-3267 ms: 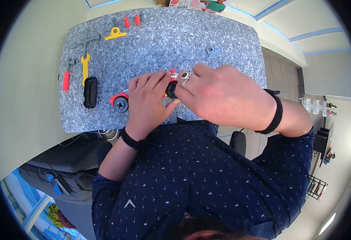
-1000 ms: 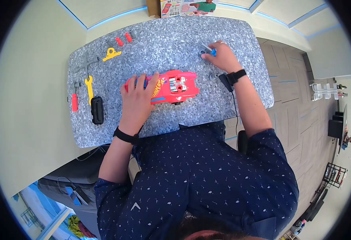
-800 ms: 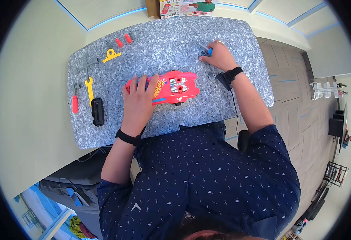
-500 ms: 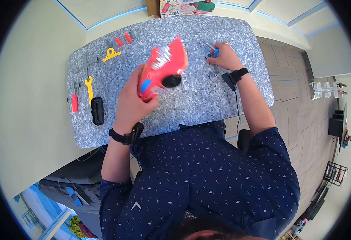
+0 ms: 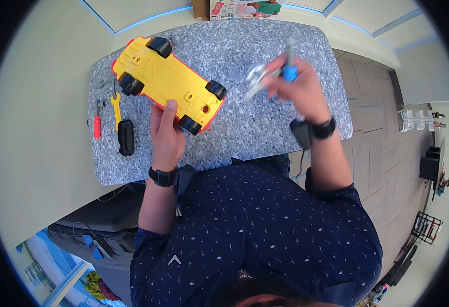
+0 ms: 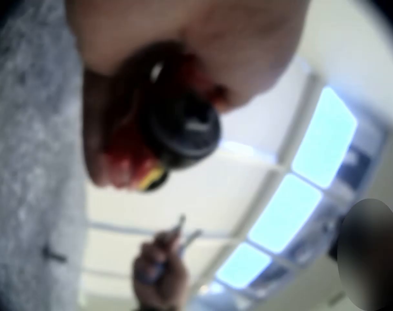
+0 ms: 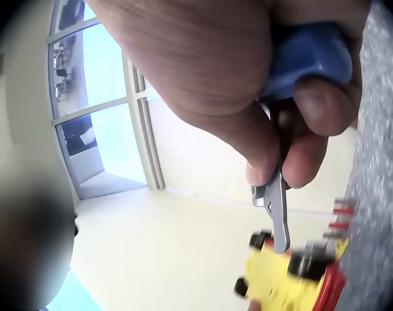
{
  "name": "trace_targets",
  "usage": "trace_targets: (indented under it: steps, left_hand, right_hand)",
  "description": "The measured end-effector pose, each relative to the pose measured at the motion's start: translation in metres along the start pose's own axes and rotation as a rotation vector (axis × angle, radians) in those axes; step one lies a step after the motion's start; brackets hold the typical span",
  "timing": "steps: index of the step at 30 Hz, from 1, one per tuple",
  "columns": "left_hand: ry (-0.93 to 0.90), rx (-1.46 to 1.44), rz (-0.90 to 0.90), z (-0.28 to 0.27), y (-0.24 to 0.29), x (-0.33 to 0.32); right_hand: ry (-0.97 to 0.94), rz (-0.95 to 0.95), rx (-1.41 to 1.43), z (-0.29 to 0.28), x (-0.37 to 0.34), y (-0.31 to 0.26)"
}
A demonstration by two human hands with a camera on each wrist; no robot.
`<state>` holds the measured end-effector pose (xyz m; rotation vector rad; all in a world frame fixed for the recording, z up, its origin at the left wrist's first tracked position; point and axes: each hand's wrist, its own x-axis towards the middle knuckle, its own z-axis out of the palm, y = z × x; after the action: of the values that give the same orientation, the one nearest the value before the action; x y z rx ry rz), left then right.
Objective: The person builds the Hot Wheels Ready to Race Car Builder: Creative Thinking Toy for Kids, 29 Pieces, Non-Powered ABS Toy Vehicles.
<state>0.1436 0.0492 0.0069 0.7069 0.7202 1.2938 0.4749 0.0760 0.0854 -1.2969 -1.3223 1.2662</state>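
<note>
A toy car [image 5: 165,77] is tipped over above the table, with its yellow underside and black wheels facing up in the head view. My left hand [image 5: 166,135] grips its red body near one end, thumb over the edge. To the right, my right hand [image 5: 309,97] pinches a flat grey plastic piece [image 7: 276,214] between thumb and finger, blurred in the head view. A screwdriver with a blue handle [image 5: 289,73] is tucked in the same hand, shaft pointing away. The right wrist view shows that blue handle [image 7: 310,61] under curled fingers.
On the speckled table [image 5: 245,138], a yellow wrench [image 5: 116,110], a red-handled tool [image 5: 97,127] and a black oblong part [image 5: 126,138] lie at the left. Behind the car are small red pieces [image 7: 342,218]. A printed box [image 5: 245,9] stands beyond the far edge.
My left hand has lifted the car off the table and flipped it underside up, toward the far left. The right hand has picked the grey piece off the table, keeping the screwdriver.
</note>
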Motion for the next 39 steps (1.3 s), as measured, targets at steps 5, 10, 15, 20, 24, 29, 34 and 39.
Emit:
trace_targets:
  steps: [5, 10, 15, 20, 24, 29, 34, 39]
  left_hand:
    - [0.076, 0.099, 0.123, 0.014, -0.023, -0.003]
    - [0.038, 0.056, 0.023, 0.016, -0.021, -0.013]
    - [0.001, 0.13, 0.006, 0.022, -0.02, -0.012]
    - [0.01, 0.135, 0.018, 0.025, -0.018, -0.013]
    - [0.003, 0.105, -0.034, 0.023, -0.01, -0.016]
    - [-0.02, 0.071, -0.098, 0.027, -0.015, -0.015]
    - [-0.03, 0.088, -0.079, 0.018, -0.029, -0.017]
    - [-0.014, 0.064, -0.101, 0.018, -0.024, -0.019]
  right_hand:
    - [-0.124, 0.065, 0.089, 0.079, -0.033, 0.047]
    - [-0.034, 0.089, 0.043, 0.091, -0.043, 0.052]
    - [0.023, -0.011, 0.113, 0.099, -0.047, 0.07]
    - [0.049, -0.252, -0.348, 0.068, -0.053, 0.071]
    - [0.185, -0.217, -0.962, 0.026, -0.065, 0.066]
    - [0.212, -0.131, -1.105, 0.005, -0.059, 0.094]
    - [0.161, -0.116, -1.041, -0.015, -0.038, 0.121]
    - [0.101, -0.231, -0.851, -0.008, -0.034, 0.102]
